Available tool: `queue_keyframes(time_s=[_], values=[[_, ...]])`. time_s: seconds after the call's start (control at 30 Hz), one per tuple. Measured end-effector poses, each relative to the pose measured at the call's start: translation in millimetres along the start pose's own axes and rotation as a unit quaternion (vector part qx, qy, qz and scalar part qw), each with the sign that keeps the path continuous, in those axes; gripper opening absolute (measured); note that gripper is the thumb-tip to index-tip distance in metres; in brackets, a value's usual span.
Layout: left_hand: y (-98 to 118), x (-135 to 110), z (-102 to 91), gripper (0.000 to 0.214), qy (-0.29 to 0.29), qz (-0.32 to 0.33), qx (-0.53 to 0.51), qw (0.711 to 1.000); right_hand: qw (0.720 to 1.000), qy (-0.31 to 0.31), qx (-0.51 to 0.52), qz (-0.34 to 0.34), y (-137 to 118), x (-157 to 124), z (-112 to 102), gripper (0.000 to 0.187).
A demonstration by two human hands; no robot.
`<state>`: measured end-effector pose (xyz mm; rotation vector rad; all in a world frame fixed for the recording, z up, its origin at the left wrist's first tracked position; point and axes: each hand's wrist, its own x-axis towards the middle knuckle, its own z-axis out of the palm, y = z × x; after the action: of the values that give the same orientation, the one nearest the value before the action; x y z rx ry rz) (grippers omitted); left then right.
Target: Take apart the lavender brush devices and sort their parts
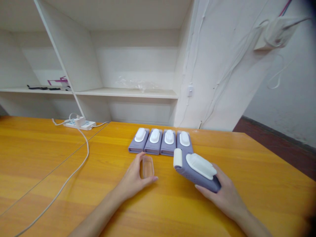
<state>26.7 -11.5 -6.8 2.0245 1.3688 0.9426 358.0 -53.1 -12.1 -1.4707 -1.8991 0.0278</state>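
My left hand (pixel 133 179) is closed around a small clear plastic cover (pixel 148 167), thumb on the near side and fingers on the far side, just above or on the table. My right hand (pixel 227 197) grips a purple-grey handheld device (pixel 191 176) by its near right end and holds it tilted over the table. This device has a white roller-like piece at its far left end and a ribbed white oval part on its upper face. Beyond my hands, several purple-grey pieces (pixel 153 148) with white oval parts on top stand side by side in a row.
The orange wood-grain table (pixel 98 184) reaches back to white shelves (pixel 128 92). A power strip (pixel 85 125) lies at the back left, and its white cable (pixel 86 151) runs toward the front left. Crumpled clear plastic (pixel 142 85) rests on the shelf.
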Motion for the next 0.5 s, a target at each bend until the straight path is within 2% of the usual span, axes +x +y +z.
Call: queue_keyframes(time_s=[0.1,0.17,0.23,0.33,0.5], values=[[3,-3,-3.4,0.073,0.039,0.082,0.060,0.994,1.000,0.015,0.009,0.008,-5,-3,3,0.062],[12,-10,-4.4,0.068,0.059,0.146,0.065,0.985,1.000,-0.003,0.014,-0.016,-12,-4,4,0.063],[25,-17,-2.6,0.070,0.034,0.182,0.042,0.982,0.997,-0.039,0.018,-0.059,-22,-5,4,0.067],[44,-27,3.7,0.079,-0.026,0.180,0.043,0.982,0.989,-0.077,0.011,-0.123,-33,-6,4,0.073],[55,-26,5.5,0.075,-0.014,0.164,0.112,0.980,0.984,-0.054,-0.008,-0.172,-36,-7,5,0.075]])
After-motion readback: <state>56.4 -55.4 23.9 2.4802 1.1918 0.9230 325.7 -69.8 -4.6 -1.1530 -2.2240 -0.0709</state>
